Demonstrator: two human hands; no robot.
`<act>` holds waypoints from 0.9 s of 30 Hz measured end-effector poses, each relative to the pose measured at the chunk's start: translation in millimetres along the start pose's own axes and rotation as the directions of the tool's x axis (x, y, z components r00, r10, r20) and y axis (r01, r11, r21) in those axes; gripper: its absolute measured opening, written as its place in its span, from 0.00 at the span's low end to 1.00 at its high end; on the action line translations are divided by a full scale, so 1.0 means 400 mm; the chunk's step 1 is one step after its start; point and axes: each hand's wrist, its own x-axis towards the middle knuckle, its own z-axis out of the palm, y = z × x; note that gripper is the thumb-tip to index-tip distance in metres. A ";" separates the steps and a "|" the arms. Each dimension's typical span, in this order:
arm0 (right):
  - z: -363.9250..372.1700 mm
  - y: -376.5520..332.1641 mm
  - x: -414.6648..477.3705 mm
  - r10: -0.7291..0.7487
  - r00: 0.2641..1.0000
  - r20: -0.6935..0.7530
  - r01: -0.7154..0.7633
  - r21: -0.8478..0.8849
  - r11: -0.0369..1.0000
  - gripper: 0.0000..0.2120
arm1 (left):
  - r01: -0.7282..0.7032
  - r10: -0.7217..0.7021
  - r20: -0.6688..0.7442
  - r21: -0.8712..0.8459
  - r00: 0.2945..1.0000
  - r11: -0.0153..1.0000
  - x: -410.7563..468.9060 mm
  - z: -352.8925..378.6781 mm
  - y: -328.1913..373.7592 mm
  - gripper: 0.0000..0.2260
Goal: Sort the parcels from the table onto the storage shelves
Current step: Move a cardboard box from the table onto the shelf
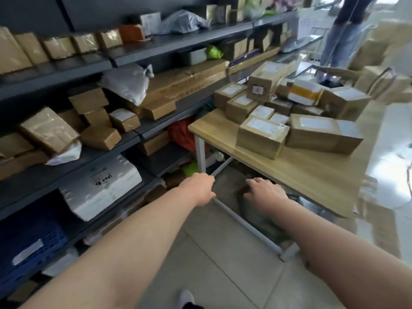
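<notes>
Head view: storage shelves (124, 56) at left, loaded with boxes. Left hand (198, 188) low, fingers folded out of sight, grip cannot tell. Right hand (265, 194) beside it, grip spread, empty. Parcels (260, 136) stacked on desk (312, 175) at right, untouched by either hand.

Dark grey metal shelving (73, 65) runs in several tiers along the left side to the far end. Above it we note a dark, plain wall panel (100, 10). A table (312, 172) with a pale wood-grain top stands just beside the shelving, its far left corner nearest the shelves. It has white metal legs (201, 152) and a white lower crossbar (247, 226). The floor (223, 259) is pale tile with thin grout lines, and it is glossy beyond the table's right edge (390, 175). Strong, washed-out light fills the top right corner (394, 5); we cannot tell if it comes from a window or a door. A second person (343, 41) stands at the far end.
</notes>
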 end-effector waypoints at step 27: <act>-0.033 0.255 0.395 0.465 0.885 -0.037 -0.448 0.210 0.869 0.28 | -0.282 0.284 0.029 -0.050 0.958 0.958 0.766 -0.154 0.074 0.28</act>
